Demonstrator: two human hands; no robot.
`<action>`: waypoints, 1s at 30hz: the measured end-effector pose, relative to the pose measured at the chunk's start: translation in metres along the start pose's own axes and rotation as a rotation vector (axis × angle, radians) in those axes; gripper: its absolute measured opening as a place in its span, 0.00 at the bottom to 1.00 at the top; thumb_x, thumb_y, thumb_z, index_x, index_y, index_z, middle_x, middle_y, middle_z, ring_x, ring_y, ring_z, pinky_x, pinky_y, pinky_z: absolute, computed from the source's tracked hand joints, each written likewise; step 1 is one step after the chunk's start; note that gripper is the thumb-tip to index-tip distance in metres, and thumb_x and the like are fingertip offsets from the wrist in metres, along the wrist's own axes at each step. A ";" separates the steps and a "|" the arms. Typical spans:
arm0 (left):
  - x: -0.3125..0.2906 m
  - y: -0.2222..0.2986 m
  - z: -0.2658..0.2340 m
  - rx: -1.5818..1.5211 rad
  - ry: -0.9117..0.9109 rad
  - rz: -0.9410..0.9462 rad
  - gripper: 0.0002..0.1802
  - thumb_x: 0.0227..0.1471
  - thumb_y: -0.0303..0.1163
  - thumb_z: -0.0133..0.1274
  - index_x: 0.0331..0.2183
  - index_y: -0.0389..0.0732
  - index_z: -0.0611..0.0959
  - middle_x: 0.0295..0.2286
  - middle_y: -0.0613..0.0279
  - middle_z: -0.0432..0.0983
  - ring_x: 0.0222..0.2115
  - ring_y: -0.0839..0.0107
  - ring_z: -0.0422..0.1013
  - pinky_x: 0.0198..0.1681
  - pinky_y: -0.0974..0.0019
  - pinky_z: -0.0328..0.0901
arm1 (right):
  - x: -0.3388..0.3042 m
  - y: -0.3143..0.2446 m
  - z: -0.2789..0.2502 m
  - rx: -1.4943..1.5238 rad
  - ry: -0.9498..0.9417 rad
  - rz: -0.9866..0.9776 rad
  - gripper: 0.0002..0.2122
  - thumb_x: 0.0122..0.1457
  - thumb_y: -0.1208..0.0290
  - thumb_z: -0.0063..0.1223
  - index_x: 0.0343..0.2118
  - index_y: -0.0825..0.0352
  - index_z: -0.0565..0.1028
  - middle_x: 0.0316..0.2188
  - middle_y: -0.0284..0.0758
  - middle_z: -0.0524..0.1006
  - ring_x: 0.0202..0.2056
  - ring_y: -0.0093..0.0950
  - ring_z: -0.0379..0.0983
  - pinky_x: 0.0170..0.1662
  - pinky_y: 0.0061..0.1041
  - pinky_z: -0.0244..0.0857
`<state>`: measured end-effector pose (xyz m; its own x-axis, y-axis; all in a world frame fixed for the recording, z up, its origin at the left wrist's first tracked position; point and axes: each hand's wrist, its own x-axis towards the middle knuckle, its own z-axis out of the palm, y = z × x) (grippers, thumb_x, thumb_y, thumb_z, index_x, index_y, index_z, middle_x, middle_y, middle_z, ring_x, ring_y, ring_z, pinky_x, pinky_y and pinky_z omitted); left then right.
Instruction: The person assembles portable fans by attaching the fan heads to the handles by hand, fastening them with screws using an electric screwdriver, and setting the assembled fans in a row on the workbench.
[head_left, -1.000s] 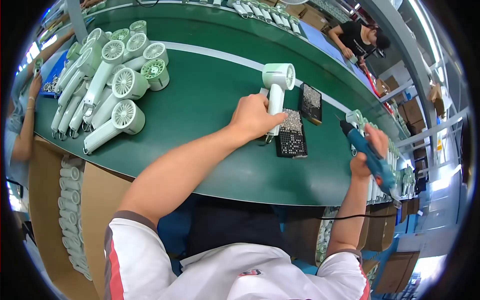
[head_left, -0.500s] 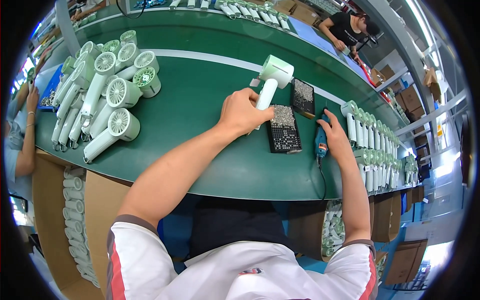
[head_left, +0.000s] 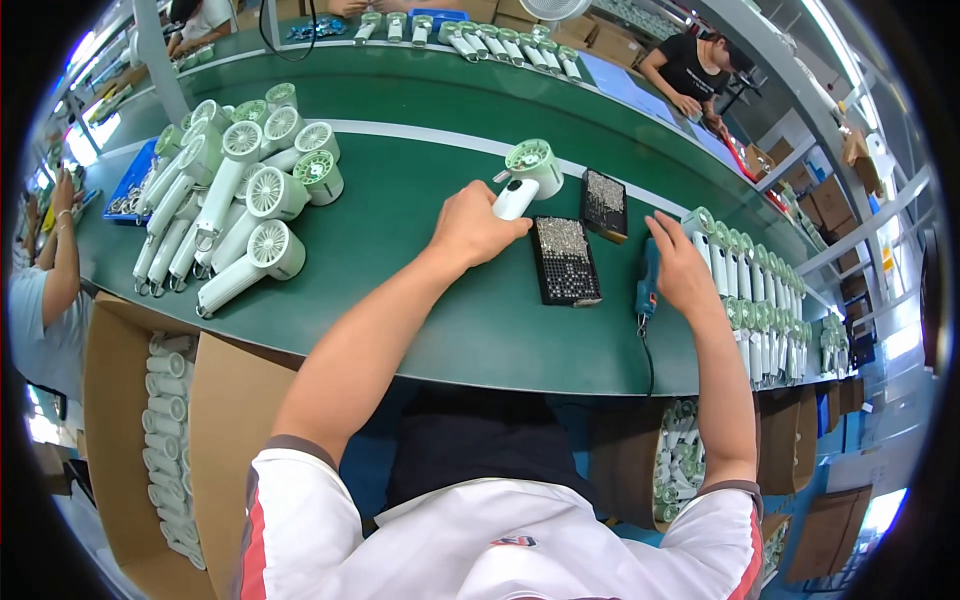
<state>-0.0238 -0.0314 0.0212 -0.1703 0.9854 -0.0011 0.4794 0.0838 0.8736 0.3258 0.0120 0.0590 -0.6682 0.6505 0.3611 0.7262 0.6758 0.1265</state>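
My left hand (head_left: 474,224) is closed round the handle of a pale green and white handheld fan (head_left: 534,168). The fan's round head points up and away, its open side showing green inner parts. Beside that hand lies a black screw tray (head_left: 567,262) with small silver screws in its upper part. A blue electric screwdriver (head_left: 647,280) rests on the table with its cord toward the near edge. My right hand (head_left: 686,264) is at its right side, fingers stretched out; the fingers cover the tool's far end, and whether they touch it I cannot tell.
A second screw tray (head_left: 605,204) sits just behind. Many fans (head_left: 240,190) are heaped on the left, and rows of fans (head_left: 765,290) stand on the right. Cartons of fans (head_left: 140,440) are below the table edge. A co-worker (head_left: 695,75) sits across the belt.
The fan in my left hand has tilted, so its head now shows its open inner side. My right hand has shifted slightly right, its fingers straighter beside the screwdriver.
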 end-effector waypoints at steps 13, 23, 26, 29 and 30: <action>-0.137 0.008 -0.034 0.516 0.005 -0.008 0.29 0.42 0.41 0.73 0.36 0.29 0.77 0.29 0.38 0.81 0.34 0.41 0.79 0.40 0.49 0.74 | 0.091 -0.138 -0.020 0.412 -0.165 -0.478 0.34 0.49 0.79 0.67 0.62 0.66 0.69 0.52 0.45 0.73 0.52 0.46 0.72 0.54 0.38 0.70; -0.192 0.010 -0.002 -0.347 -0.268 -0.209 0.33 0.47 0.35 0.71 0.50 0.25 0.78 0.31 0.49 0.85 0.27 0.69 0.82 0.31 0.67 0.75 | 0.092 -0.156 -0.032 0.388 -0.467 -0.459 0.33 0.44 0.82 0.70 0.58 0.67 0.74 0.49 0.42 0.74 0.49 0.44 0.74 0.50 0.37 0.71; -0.191 -0.003 -0.003 -0.415 -0.339 -0.113 0.34 0.47 0.37 0.71 0.51 0.25 0.79 0.36 0.46 0.85 0.30 0.66 0.84 0.31 0.67 0.75 | 0.100 -0.159 -0.038 0.359 -0.508 -0.513 0.32 0.42 0.85 0.69 0.56 0.68 0.75 0.49 0.41 0.74 0.48 0.44 0.75 0.50 0.37 0.72; -0.173 -0.021 -0.018 -0.181 -0.196 0.029 0.34 0.45 0.31 0.70 0.52 0.26 0.79 0.38 0.47 0.85 0.24 0.68 0.80 0.31 0.67 0.75 | 0.106 -0.156 -0.040 0.317 -0.568 -0.533 0.37 0.38 0.87 0.69 0.58 0.65 0.74 0.52 0.40 0.73 0.51 0.43 0.73 0.50 0.37 0.71; -0.161 -0.030 -0.028 -0.195 -0.165 0.042 0.34 0.44 0.31 0.70 0.52 0.26 0.79 0.40 0.46 0.84 0.23 0.68 0.79 0.31 0.66 0.76 | 0.109 -0.159 -0.045 0.288 -0.625 -0.511 0.38 0.39 0.87 0.68 0.60 0.64 0.73 0.54 0.39 0.73 0.52 0.43 0.73 0.51 0.37 0.70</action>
<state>-0.0351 -0.1968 0.0094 -0.0032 0.9996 -0.0279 0.3053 0.0276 0.9519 0.1449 -0.0402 0.1199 -0.9302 0.2569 -0.2623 0.2990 0.9446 -0.1351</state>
